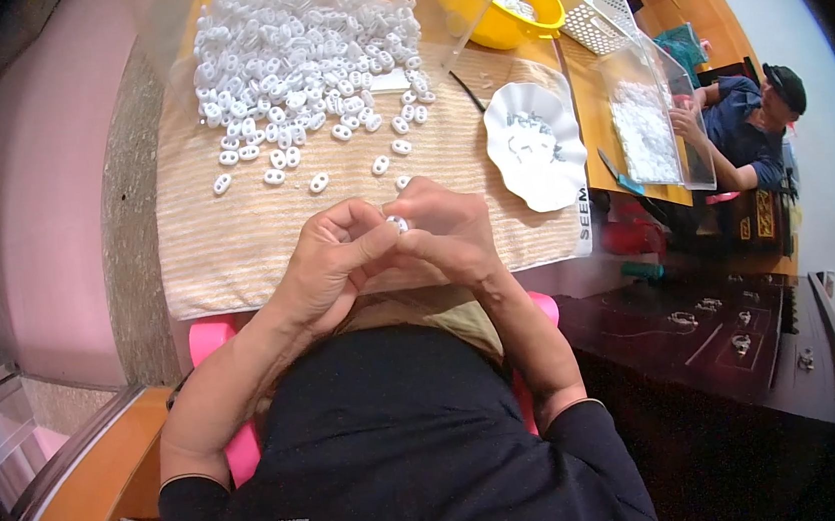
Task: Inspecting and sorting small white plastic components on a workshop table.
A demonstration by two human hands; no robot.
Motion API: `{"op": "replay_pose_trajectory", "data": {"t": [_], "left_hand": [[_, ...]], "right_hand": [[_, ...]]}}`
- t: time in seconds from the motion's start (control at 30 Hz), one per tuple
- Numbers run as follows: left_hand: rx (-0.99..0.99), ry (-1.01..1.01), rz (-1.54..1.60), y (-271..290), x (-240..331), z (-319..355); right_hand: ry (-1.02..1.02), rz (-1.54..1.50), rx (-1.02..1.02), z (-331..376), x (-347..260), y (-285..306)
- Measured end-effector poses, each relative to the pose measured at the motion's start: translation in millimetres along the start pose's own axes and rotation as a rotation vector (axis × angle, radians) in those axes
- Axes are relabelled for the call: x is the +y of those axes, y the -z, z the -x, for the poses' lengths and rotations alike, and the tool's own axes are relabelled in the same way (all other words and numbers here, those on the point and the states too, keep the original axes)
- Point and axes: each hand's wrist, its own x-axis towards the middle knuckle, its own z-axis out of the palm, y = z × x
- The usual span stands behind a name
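Head view: heap of small white two-hole plastic toggles far left on striped beige cloth. Left hand and right hand meet near centre, fingertips pinched together on one white toggle piece. White scalloped dish with small metal parts lies to right. Likely step: fitting or checking a toggle. Next move calls for steady fingertip grip, fine alignment.
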Motion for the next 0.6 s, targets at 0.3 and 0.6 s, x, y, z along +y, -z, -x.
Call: {"op": "replay_pose_trajectory", "data": {"t": [0.3, 0.6], "left_hand": [[-0.007, 0.041, -0.032, -1, 3, 0], [-0.039, 0.054, -0.035, 0, 2, 2]], "right_hand": [[-0.142, -0.069, -0.076, 1, -8, 4], [0.010, 0.088, -0.022, 12, -21, 2]]}}
